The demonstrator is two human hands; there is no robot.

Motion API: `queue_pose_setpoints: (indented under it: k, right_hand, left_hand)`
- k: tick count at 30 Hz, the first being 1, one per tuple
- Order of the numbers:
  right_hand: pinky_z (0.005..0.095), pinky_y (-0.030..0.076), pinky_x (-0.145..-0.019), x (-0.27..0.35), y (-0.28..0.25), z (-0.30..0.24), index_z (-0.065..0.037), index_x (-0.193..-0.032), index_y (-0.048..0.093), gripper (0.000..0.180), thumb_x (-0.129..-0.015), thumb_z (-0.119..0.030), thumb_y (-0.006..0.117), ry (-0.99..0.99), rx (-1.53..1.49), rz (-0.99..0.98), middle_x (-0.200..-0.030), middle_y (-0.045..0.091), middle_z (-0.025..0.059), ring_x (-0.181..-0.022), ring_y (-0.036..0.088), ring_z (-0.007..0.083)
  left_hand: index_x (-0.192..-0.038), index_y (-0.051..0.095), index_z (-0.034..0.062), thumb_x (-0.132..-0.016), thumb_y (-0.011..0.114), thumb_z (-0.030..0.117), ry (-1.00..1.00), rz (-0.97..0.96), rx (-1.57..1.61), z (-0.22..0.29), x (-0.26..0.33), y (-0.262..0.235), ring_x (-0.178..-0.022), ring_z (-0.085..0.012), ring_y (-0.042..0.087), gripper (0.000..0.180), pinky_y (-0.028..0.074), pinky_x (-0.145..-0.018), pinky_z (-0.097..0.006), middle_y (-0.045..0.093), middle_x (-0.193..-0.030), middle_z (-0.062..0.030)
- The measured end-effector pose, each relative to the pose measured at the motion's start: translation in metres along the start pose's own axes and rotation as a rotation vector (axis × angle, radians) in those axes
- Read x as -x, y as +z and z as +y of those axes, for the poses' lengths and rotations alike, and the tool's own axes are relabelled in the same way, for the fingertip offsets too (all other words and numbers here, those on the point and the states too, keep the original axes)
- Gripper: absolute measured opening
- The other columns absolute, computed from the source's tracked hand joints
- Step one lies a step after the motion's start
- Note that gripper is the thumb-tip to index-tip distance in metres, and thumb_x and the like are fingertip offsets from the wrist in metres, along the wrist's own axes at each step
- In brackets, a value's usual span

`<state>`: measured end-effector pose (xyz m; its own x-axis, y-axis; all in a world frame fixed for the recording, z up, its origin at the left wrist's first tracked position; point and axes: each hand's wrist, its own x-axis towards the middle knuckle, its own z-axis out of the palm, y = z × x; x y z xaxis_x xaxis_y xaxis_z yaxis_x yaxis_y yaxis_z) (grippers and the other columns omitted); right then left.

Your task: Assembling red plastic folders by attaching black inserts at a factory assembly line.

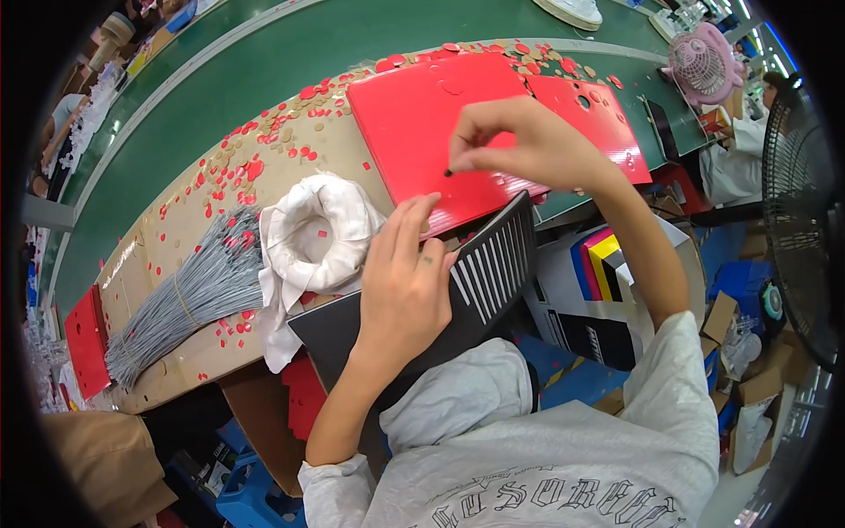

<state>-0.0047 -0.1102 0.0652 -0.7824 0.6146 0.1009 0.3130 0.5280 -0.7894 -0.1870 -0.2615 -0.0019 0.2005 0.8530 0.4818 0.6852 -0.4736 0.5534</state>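
Note:
My left hand (407,286) bends over the upper edge of a black panel with white stripes (480,273), thumb on the near side and fingers beyond the edge. The panel tilts above my lap, and its lower part is hidden. Those fingertips lie by the near corner of a stack of glossy red sheets (414,106). Above the stack, my right hand (519,141) is closed in a pinch. A small dark spot shows at its fingertips; I cannot tell whether it is held or a hole in the sheet.
Left of the stack are a ring of bunched white cloth (321,233) and a bundle of grey cords (189,290). Small red and tan discs (286,123) litter the cardboard-covered table. More red sheets (598,123) lie at right, before a pink fan (702,66). A black fan (801,220) stands close by.

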Motion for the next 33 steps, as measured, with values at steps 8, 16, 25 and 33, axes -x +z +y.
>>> queue_pose_setpoints:
  k: [8, 16, 25, 33]
  right_hand:
    - [0.0278, 0.053, -0.082, -0.053, -0.006, 0.031, 0.003, -0.095, 0.074, 0.017, -0.088, -0.013, 0.072, 0.233, 0.126, -0.356, -0.087, 0.074, 0.0084, -0.082, 0.069, 0.0143]
    - [0.0286, 0.054, -0.076, -0.063, -0.006, 0.027, 0.002, -0.093, 0.074, 0.015, -0.087, -0.011, 0.070, 0.238, 0.192, -0.452, -0.085, 0.074, 0.0084, -0.079, 0.069, 0.0148]
    - [0.0311, 0.054, -0.073, -0.062, -0.001, 0.024, 0.001, -0.093, 0.074, 0.016, -0.086, -0.012, 0.071, 0.219, 0.284, -0.408, -0.083, 0.074, 0.0092, -0.076, 0.069, 0.0178]
    - [0.0325, 0.054, -0.072, -0.050, 0.005, 0.027, 0.000, -0.093, 0.073, 0.017, -0.085, -0.015, 0.073, 0.093, 0.361, -0.266, -0.078, 0.072, 0.0097, -0.073, 0.069, 0.0197]
  left_hand:
    - [-0.087, 0.059, -0.0108, -0.089, 0.063, -0.001, 0.012, -0.062, -0.043, -0.011, -0.002, 0.019, -0.133, -0.0410, 0.050, 0.011, 0.042, -0.110, -0.050, 0.053, -0.141, -0.0232]
    - [-0.085, 0.058, -0.0109, -0.089, 0.063, 0.000, 0.029, -0.061, -0.075, -0.011, -0.001, 0.021, -0.134, -0.0421, 0.050, 0.012, 0.043, -0.110, -0.052, 0.054, -0.140, -0.0217]
    - [-0.087, 0.061, -0.0110, -0.089, 0.063, 0.002, 0.053, -0.072, -0.111, -0.010, -0.002, 0.023, -0.134, -0.0428, 0.049, 0.014, 0.043, -0.109, -0.053, 0.054, -0.139, -0.0216]
    - [-0.087, 0.065, -0.0117, -0.089, 0.064, 0.007, 0.066, -0.079, -0.171, -0.009, -0.007, 0.022, -0.130, -0.0418, 0.052, 0.019, 0.044, -0.106, -0.051, 0.058, -0.132, -0.0216]
